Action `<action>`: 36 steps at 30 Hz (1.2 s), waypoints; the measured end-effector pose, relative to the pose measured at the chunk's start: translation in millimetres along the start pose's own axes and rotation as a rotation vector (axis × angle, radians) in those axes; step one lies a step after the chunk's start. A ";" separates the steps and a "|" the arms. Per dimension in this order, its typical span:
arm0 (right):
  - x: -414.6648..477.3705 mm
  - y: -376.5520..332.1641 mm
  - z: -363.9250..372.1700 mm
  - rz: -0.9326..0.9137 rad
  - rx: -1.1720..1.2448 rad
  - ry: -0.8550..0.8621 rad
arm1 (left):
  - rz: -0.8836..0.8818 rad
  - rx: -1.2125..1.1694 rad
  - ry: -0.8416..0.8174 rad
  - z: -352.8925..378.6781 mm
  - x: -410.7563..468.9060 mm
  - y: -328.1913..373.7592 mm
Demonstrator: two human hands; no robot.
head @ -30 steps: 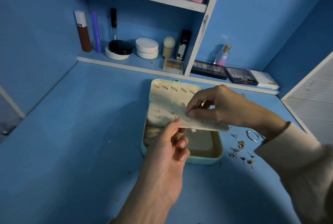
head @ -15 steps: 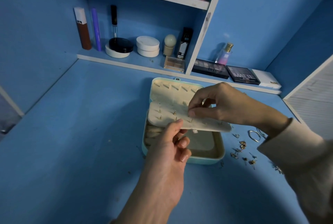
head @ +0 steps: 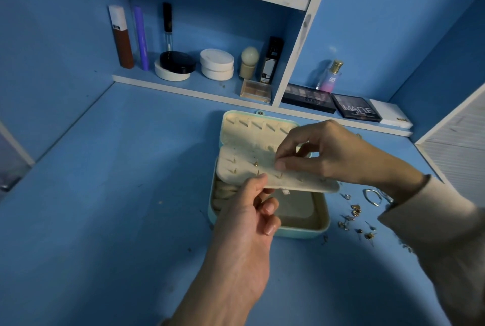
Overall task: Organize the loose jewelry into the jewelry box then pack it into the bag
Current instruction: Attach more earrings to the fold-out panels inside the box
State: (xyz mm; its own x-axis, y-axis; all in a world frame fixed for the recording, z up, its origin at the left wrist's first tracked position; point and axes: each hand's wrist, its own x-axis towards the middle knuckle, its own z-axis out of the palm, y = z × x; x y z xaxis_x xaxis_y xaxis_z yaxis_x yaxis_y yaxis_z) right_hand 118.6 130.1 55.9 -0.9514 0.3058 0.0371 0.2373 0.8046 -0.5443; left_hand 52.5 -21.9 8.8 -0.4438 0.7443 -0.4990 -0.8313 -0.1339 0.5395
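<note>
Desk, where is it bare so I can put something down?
The widest bare patch of desk lies left of the jewelry box, out to the left wall. The near strip in front is bare too, though the left arm crosses it. Right of the box is crowded with loose earrings; the back shelf is full of makeup.

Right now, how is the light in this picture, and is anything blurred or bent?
Head view: dim bluish light, darker at the corners; the loose earrings right of the jewelry box look soft; the sleeve is blurred; the shelf divider leans.
</note>
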 end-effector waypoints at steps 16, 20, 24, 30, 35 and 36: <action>-4.1 1.8 -1.9 0.086 0.186 0.039 | -0.016 -0.016 0.004 0.4 -0.3 0.4; -4.4 3.3 0.1 0.097 0.182 0.023 | -0.015 -0.016 -0.002 0.0 0.1 0.2; -3.3 1.4 1.8 0.100 0.191 0.009 | -0.014 -0.012 -0.012 -0.6 -0.6 0.3; -3.2 3.8 3.2 0.130 0.204 0.022 | -0.021 -0.016 -0.006 -0.9 -0.4 0.3; -3.6 2.5 3.6 0.137 0.228 0.030 | -0.019 -0.019 -0.010 -0.4 0.0 0.4; -3.6 2.2 4.3 0.141 0.235 0.033 | -0.019 -0.018 -0.010 -0.3 0.0 0.3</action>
State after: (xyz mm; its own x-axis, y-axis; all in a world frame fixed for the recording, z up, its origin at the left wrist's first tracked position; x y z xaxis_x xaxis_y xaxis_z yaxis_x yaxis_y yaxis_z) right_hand 121.6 128.6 51.0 -0.9042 0.4262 -0.0275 0.3114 0.6139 -0.7254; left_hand 52.1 -22.2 8.7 -0.4245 0.7533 -0.5023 -0.8454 -0.1312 0.5178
